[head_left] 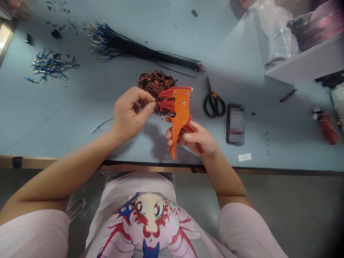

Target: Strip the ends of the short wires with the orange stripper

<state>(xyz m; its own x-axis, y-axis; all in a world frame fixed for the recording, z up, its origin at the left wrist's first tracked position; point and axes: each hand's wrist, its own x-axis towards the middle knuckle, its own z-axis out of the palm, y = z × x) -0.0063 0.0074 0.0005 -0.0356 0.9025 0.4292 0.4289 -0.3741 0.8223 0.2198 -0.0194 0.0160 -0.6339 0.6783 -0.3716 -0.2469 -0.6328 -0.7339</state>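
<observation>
My right hand [197,138] is wrapped round the handles of an orange and red wire stripper [182,107], its jaws turned to the left. Between thumb and forefinger, my left hand [131,113] pinches a thin black wire [107,120] close to those jaws. The wire's other end, with a blue and silver terminal, sticks out left of my wrist. Whether the wire tip lies inside the jaws cannot be made out. Behind the tool sits a heap of copper and black wire scraps [156,80].
A long bundle of black wires [142,50] lies at the back, left of black-handled scissors [214,104]. Loose blue terminals [49,65] are piled at the left. To the right are a phone [235,124], a white label [244,157], a red-handled tool [326,125] and a bin [306,61].
</observation>
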